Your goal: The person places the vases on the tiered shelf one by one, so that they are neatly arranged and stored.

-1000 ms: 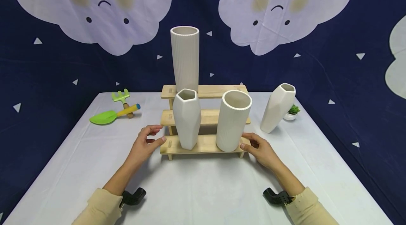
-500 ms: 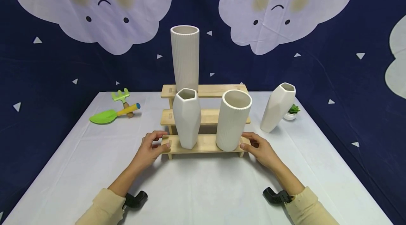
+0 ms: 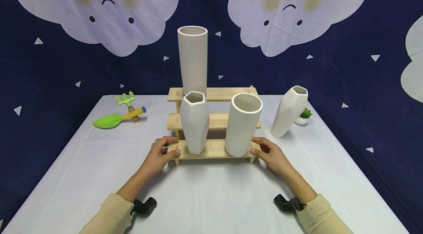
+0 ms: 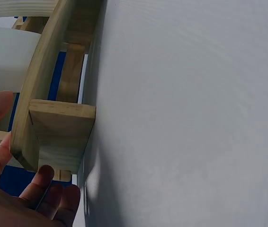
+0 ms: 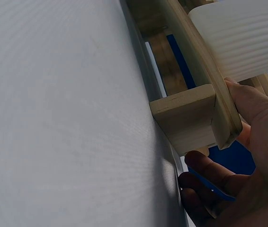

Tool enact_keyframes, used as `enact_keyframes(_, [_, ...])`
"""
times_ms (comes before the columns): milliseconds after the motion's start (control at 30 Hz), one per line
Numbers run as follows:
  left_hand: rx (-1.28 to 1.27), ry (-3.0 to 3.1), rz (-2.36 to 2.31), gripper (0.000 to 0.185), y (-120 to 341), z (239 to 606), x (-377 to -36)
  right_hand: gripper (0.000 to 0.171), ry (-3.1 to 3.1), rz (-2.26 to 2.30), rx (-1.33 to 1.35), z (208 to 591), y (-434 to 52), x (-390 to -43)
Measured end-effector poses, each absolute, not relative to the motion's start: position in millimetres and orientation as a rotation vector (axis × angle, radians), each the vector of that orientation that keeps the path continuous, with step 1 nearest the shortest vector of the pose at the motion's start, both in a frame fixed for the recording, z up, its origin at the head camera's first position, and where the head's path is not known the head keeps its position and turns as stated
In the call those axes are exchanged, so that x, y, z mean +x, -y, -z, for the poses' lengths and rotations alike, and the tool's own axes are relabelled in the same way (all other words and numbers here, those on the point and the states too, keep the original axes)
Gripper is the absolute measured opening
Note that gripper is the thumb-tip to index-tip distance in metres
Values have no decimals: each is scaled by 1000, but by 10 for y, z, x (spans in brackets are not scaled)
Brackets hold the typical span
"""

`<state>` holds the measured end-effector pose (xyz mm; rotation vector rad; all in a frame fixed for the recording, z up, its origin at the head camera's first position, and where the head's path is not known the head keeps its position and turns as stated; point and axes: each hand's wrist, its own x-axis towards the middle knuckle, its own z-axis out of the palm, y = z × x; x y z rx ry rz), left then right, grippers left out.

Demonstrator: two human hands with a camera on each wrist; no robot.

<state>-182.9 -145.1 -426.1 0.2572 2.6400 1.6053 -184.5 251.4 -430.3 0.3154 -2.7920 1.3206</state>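
A three-tier wooden display stand [image 3: 218, 143] stands mid-table in the head view. My left hand [image 3: 159, 155] grips the left end of its lowest board, thumb on top and forefinger at the back edge. At the opposite end, my right hand [image 3: 271, 156] holds the same board between thumb and fingers. In both wrist views the other fingers curl beneath the board end beside the stand's leg [image 4: 63, 118]. On the lowest tier are a faceted white vase [image 3: 195, 124] and a ribbed white vase [image 3: 243, 127]. A taller ribbed vase [image 3: 193, 61] rises from the top tier at left.
Right of the stand, another faceted white vase [image 3: 289, 113] is on the table, partly hiding a small potted succulent [image 3: 305, 113]. A green trowel [image 3: 110, 120] with a yellow handle crosses a green hand rake [image 3: 125, 100] at back left. A dark cloud-print cloth hangs behind.
My left hand has moved right, from beside the lowest board's left end to a grip over it. My right hand has stayed at its end, and the vases have not moved.
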Motion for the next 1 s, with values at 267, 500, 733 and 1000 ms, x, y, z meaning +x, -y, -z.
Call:
enact_keyframes(267, [234, -2542, -1640, 47, 1419, 4286, -1828, 44, 2792, -1341, 299, 4297, -2504, -1839])
enact_keyframes(500, [271, -2504, -1663, 45, 1403, 4331, -1847, 45, 2791, -1369, 287, 4280, -2499, -1829])
enact_keyframes(733, [249, -2476, -1692, 45, 1399, 4344, -1858, 46, 2782, -1381, 306, 4273, -2504, -1833])
enact_keyframes(1000, [210, -2426, -1710, 47, 1405, 4365, -1852, 44, 2804, -1349, 297, 4292, -2493, -1841])
